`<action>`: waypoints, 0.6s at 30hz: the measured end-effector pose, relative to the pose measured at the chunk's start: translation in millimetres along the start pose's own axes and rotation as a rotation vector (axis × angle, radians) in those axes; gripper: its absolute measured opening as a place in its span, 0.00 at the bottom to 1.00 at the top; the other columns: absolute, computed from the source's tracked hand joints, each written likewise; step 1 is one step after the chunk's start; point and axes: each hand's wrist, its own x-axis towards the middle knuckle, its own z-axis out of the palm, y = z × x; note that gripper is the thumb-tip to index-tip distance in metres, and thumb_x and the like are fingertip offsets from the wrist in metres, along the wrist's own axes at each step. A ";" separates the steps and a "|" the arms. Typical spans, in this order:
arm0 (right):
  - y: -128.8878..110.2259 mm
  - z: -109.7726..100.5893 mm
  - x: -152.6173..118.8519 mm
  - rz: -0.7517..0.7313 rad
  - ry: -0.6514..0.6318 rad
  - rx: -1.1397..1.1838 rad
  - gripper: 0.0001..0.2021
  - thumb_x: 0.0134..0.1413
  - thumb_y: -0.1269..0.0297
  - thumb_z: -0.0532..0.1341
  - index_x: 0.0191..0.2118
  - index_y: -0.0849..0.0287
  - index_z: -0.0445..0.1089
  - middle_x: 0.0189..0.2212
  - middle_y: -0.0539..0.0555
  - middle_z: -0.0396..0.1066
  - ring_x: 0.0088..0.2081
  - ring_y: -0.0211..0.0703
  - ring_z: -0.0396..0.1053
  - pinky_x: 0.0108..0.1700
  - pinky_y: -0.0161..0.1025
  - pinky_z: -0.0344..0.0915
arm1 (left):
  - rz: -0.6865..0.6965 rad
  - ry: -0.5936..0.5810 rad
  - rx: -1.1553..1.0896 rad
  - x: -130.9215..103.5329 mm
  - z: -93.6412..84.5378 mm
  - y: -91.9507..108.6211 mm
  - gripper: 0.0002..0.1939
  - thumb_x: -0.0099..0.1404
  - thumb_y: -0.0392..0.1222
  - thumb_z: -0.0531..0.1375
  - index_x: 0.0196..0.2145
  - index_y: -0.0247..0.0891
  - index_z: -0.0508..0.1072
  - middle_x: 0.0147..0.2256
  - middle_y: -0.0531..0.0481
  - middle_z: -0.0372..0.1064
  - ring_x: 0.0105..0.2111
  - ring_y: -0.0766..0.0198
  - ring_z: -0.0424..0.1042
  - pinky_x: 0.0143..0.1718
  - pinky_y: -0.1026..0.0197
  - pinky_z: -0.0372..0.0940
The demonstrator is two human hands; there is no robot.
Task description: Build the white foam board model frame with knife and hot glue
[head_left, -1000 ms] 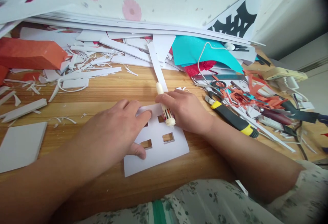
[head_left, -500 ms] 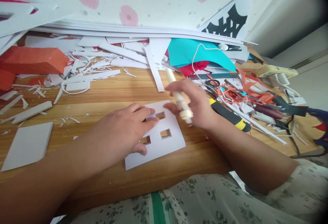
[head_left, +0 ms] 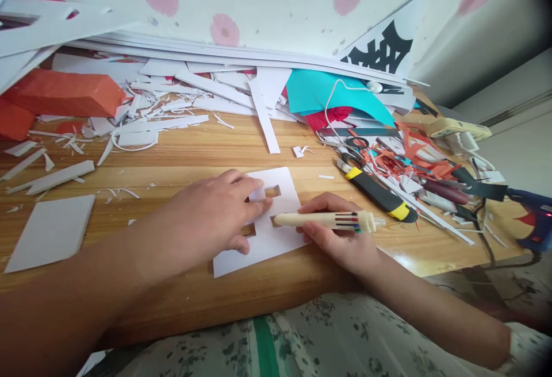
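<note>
A white board (head_left: 287, 184) with several square cut-outs lies on the wooden table in front of me. My left hand (head_left: 228, 210) rests on its left half, fingers spread and pressing down, covering part of the cut-outs. Pinched between the thumb and fingers of my right hand (head_left: 334, 227) is a cream multicolour pen (head_left: 319, 220), held almost level. The pen's tapered end is over the lower right cut-out; whether it touches the board I cannot tell. Coloured sliders show near the pen's other end, which points right.
A black and yellow utility knife (head_left: 379, 193) and scissors (head_left: 356, 150) lie to the right, before a heap of red and white scraps. White offcuts (head_left: 263, 112), a teal sheet (head_left: 340, 89) and an orange block (head_left: 69, 92) line the back. A white piece (head_left: 52, 230) sits at left.
My right hand has come down and turned, bringing the pen from a steep tilt above the board to nearly level over the lower right cut-out. My left hand stays on the board.
</note>
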 end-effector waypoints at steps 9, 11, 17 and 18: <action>-6.5 1.2 7.6 -0.132 0.007 -0.165 0.03 0.49 0.65 0.64 0.31 0.58 0.72 0.22 0.49 0.76 0.19 0.35 0.68 0.20 0.31 0.63 | -0.027 0.009 -0.033 -2.8 0.3 1.5 0.35 0.50 0.53 0.71 0.54 0.45 0.70 0.55 0.41 0.65 0.53 0.42 0.63 0.50 0.47 0.63; -6.2 1.5 7.8 -0.165 -0.002 -0.179 0.03 0.50 0.65 0.64 0.31 0.58 0.73 0.22 0.49 0.76 0.19 0.35 0.69 0.20 0.30 0.62 | -0.030 0.013 -0.046 -3.5 1.1 1.7 0.34 0.50 0.53 0.71 0.54 0.45 0.70 0.55 0.41 0.65 0.53 0.42 0.63 0.50 0.46 0.63; -3.9 -1.6 5.6 -0.218 -0.033 -0.241 0.03 0.50 0.64 0.63 0.30 0.57 0.73 0.21 0.49 0.75 0.19 0.36 0.69 0.21 0.32 0.64 | -0.042 0.002 -0.099 -4.4 1.2 0.3 0.31 0.51 0.52 0.71 0.52 0.47 0.71 0.55 0.43 0.66 0.53 0.44 0.63 0.52 0.47 0.61; -3.6 -2.0 5.4 -0.214 -0.041 -0.236 0.04 0.50 0.64 0.63 0.30 0.57 0.73 0.21 0.49 0.75 0.19 0.36 0.69 0.21 0.32 0.64 | -0.038 0.002 -0.100 -4.8 1.7 -0.2 0.31 0.52 0.53 0.71 0.53 0.46 0.71 0.55 0.43 0.66 0.53 0.44 0.63 0.52 0.47 0.61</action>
